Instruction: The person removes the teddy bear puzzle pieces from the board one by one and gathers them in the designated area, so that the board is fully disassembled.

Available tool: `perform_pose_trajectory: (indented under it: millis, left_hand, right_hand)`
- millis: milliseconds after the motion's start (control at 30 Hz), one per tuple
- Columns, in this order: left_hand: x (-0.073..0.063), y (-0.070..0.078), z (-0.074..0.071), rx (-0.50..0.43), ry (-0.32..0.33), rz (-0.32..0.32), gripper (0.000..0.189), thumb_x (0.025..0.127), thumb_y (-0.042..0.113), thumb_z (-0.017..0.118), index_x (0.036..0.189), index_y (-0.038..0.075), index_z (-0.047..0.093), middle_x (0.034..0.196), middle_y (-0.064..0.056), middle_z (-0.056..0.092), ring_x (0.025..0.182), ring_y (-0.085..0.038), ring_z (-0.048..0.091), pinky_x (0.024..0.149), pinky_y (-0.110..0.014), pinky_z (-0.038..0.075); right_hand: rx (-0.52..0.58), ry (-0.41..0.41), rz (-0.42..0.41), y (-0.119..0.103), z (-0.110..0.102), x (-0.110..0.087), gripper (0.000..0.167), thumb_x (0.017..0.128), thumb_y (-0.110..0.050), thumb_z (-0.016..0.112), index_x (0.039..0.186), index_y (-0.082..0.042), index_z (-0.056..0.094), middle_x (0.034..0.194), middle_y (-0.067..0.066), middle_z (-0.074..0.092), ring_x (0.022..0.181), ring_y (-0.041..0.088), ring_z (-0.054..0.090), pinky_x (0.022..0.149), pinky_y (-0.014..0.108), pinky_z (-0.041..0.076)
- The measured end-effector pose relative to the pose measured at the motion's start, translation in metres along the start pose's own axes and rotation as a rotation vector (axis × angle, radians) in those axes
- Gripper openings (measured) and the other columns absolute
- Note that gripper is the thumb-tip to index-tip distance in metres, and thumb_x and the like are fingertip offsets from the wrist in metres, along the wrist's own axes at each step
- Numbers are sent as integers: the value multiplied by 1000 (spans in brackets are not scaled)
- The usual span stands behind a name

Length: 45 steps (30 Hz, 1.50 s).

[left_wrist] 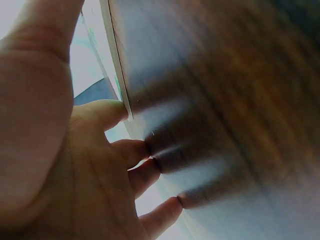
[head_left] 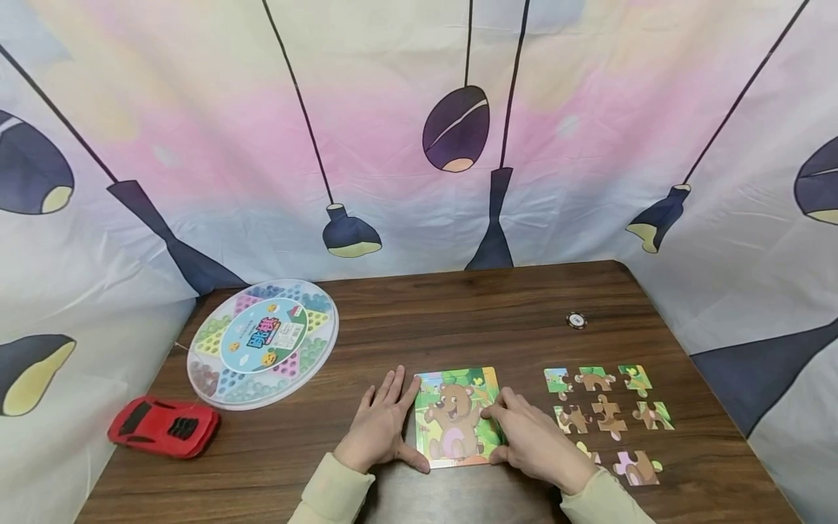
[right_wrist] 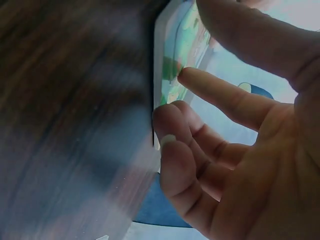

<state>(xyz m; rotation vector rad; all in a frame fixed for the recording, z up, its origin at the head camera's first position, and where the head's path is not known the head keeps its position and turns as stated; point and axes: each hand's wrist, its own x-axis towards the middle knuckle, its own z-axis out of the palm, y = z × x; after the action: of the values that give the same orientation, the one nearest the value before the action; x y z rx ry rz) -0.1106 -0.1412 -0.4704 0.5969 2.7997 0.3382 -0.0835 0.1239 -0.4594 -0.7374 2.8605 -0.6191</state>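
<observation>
A square bear picture board with a pale rim lies flat near the table's front. My left hand rests beside its left edge, fingers spread, thumb along the lower left corner. In the left wrist view, the left fingertips are down at the tabletop, one right at the board's edge. My right hand is at the board's right side, with the index finger over the picture and the thumb by the lower right corner. The right wrist view shows the index fingertip on the board's face and the other fingers bent by its edge.
Several loose jigsaw pieces lie in rows to the right, one partly behind my right wrist. A poker chip sits farther back. At left are a round marble board game and a red toy car. A printed cloth hangs behind the table.
</observation>
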Motion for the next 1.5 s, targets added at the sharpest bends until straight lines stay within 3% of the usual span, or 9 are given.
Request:
perform_pose_trajectory:
  millis: [700, 1067, 1300, 1500]
  left_hand:
    - [0, -1, 0, -7, -2, 2, 137, 46, 75, 77, 156, 13, 23, 160, -21, 9, 147, -36, 12, 110, -61, 22]
    - [0, 0, 0, -3, -7, 3, 136, 47, 75, 77, 156, 13, 23, 160, -21, 9, 146, -37, 13, 110, -61, 22]
    - [0, -1, 1, -9, -11, 5, 136, 47, 75, 76, 156, 13, 23, 160, -21, 9, 146, -37, 13, 110, -61, 21]
    - [0, -1, 1, -3, -2, 9, 136, 47, 75, 76, 156, 13, 23, 160, -21, 9, 146, -37, 14, 109, -61, 22]
  right_hand:
    - [20, 11, 2, 5, 2, 4, 49, 65, -31, 88, 104, -16, 63, 86, -6, 39, 69, 12, 38, 58, 27, 34]
    - [53, 81, 5, 4, 4, 1, 44, 67, -15, 88, 103, -18, 62, 79, -11, 51, 73, 10, 43, 60, 28, 39]
    - [283, 42, 10, 8, -1, -2, 21, 85, -8, 74, 98, -20, 62, 69, -11, 52, 55, 1, 44, 53, 23, 41]
    - [424, 69, -39, 12, -12, -15, 17, 86, -9, 72, 99, -16, 64, 74, -10, 56, 63, 1, 52, 58, 23, 48]
